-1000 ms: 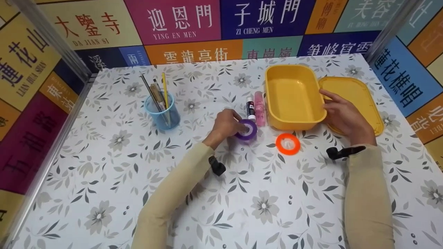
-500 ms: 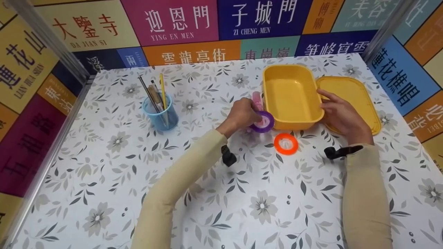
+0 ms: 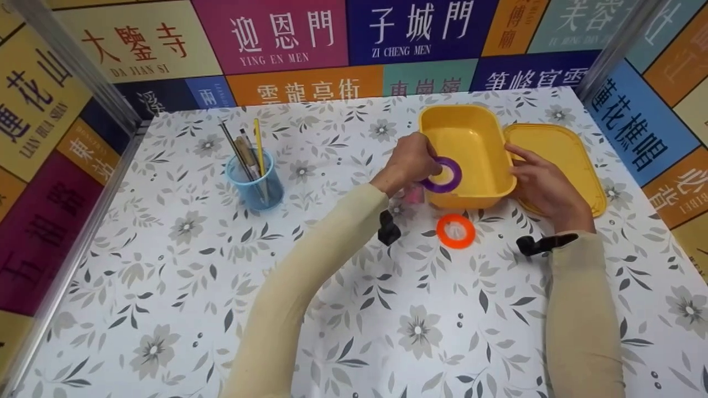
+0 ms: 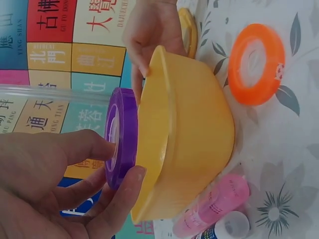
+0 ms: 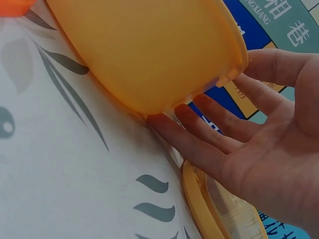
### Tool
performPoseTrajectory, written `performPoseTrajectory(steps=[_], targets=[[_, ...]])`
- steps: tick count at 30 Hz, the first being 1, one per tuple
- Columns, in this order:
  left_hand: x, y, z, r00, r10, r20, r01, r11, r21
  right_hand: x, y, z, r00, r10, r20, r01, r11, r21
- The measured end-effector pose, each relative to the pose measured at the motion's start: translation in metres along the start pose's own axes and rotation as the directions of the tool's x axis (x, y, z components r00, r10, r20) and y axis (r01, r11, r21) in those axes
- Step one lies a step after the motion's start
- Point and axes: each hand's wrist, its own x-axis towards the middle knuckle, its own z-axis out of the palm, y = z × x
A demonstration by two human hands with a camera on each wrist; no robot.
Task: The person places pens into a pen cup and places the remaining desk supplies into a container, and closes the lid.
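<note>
My left hand [image 3: 410,159] pinches a roll of purple tape [image 3: 457,176] by its ring, thumb in the hole and fingers at the outer edge. The roll is tilted on edge over the near left rim of a yellow plastic box [image 3: 470,201]. In the left wrist view, the purple side of the roll [image 4: 128,132] overlaps the box's opening. My right hand [image 3: 545,185] touches the right side of the box. Seen from the right wrist, its fingers [image 5: 194,142] stretch out with their tips against the outer wall and rim. The box's visible floor is bare.
A roll of orange tape [image 3: 456,231] lies just in front of the box. Left of it are a pink tube [image 4: 214,204] and a glue stick [image 4: 232,225]. The yellow lid [image 3: 575,160] lies at right. A blue cup [image 3: 254,182] holds pencils and brushes.
My left hand has carried the purple tape roll up and rightward, from beside the pink tube to over the box's rim. My right hand stays at the box's side.
</note>
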Motion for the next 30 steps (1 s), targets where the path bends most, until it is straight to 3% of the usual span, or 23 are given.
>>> performPoseTrajectory(steps=[3, 10, 19, 24, 30], targets=[[0.002, 0.004, 0.006, 1.0, -0.02, -0.015, 0.02, 1.0, -0.008, -0.001, 0.001, 0.0, 1.0, 0.01, -0.001, -0.01, 1.0, 0.006], [0.003, 0.01, 0.024, 1.0, 0.014, -0.024, -0.012, 0.997, 0.072, -0.002, 0.001, 0.001, 1.0, 0.023, -0.005, -0.023, 1.0, 0.001], [0.014, 0.012, 0.039, 0.996, -0.048, -0.078, 0.045, 0.998, -0.037, 0.0, -0.002, 0.001, 0.999, 0.031, 0.012, -0.031, 0.999, 0.04], [0.025, 0.016, 0.046, 0.991, -0.082, -0.102, 0.084, 0.996, 0.022, 0.002, -0.002, -0.002, 0.999, 0.032, -0.01, -0.031, 0.999, 0.009], [0.03, 0.021, 0.055, 0.991, -0.066, -0.114, 0.084, 0.983, 0.166, 0.002, -0.001, -0.001, 0.999, 0.046, -0.017, -0.046, 0.999, 0.002]])
